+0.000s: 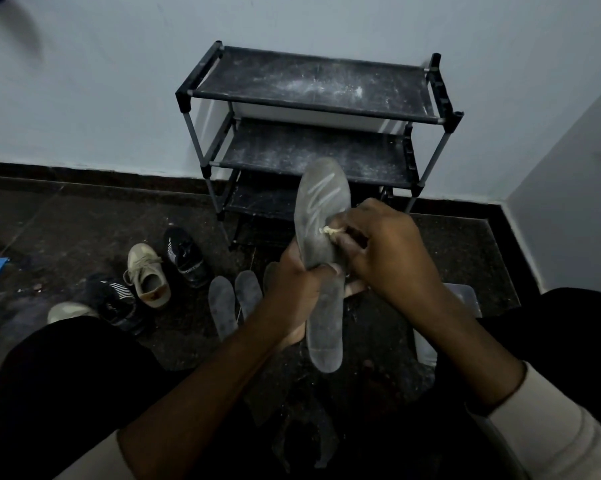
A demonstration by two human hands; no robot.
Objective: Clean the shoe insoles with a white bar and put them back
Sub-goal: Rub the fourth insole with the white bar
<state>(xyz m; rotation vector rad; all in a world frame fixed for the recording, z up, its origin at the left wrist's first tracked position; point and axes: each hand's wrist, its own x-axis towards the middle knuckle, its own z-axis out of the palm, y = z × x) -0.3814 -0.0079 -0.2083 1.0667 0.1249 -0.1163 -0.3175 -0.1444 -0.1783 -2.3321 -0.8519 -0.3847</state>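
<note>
The insole point(321, 202) stands upright in the air just in front of the shoe rack point(313, 84), toe end up against the rack's lower shelves and heel hanging toward the person's lap. The left hand point(297, 292) grips it round the waist, fingers curled tight about the edge. That looks like a brace, so the flimsy sheet won't fold under pressure. The right hand point(385, 251) pinches a small stub of white bar point(328, 231) in curled fingertips and presses its tip to the insole's right edge, about midway up. Chalky zigzag strokes sit above that spot, nearer the toe, and the lower half looks unmarked, so I'd call this scrubbing in mid-course. At least two loose insoles point(223, 303) lie flat on the floor point(84, 230) in front of the rack and a little to its left, likely queued. Further left of the rack wait a beige lace-up shoe point(148, 275) and a black shoe point(184, 254), mouths open. The floor is dark speckled stone strewn with pale crumbs. The rack's black shelves are dusted white, and a pale wall point(84, 98) with a dark skirting runs behind it in dim light.
</note>
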